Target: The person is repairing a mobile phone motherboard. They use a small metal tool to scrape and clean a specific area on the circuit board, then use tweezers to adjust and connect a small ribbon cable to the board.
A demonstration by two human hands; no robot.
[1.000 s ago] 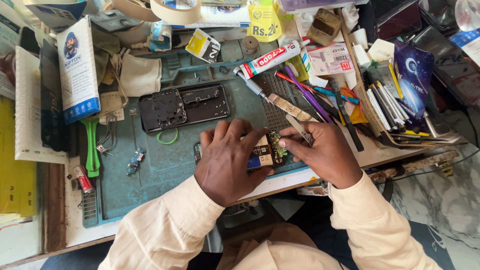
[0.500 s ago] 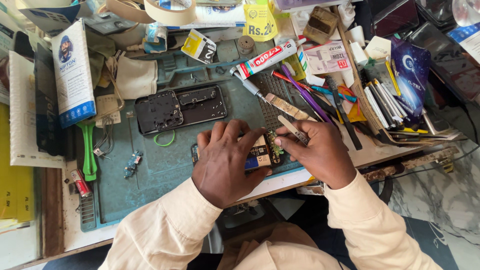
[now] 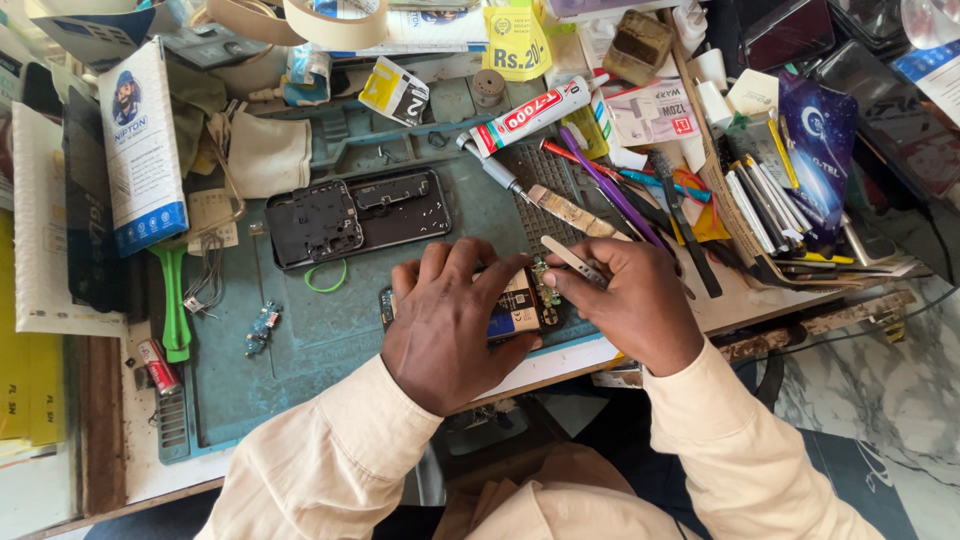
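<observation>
My left hand point(image 3: 450, 320) lies flat over an opened phone point(image 3: 520, 305) on the teal work mat point(image 3: 300, 350), fingers pressing it down; its battery and a green circuit board show at the right end. My right hand point(image 3: 630, 300) pinches metal tweezers point(image 3: 572, 258), their tips down at the circuit board. A black phone frame point(image 3: 355, 215) lies on the mat just beyond my left hand.
A glue tube point(image 3: 530, 115), screwdriver point(image 3: 495, 170), purple and red tools point(image 3: 620, 195) and card stacks point(image 3: 770, 215) crowd the right. Green tool point(image 3: 175, 300), boxes point(image 3: 140, 150) and tape rolls point(image 3: 330, 20) sit left and back. The table edge runs under my wrists.
Both hands stay on the phone; the tweezers have shifted only slightly at the circuit board. The view has drifted a little.
</observation>
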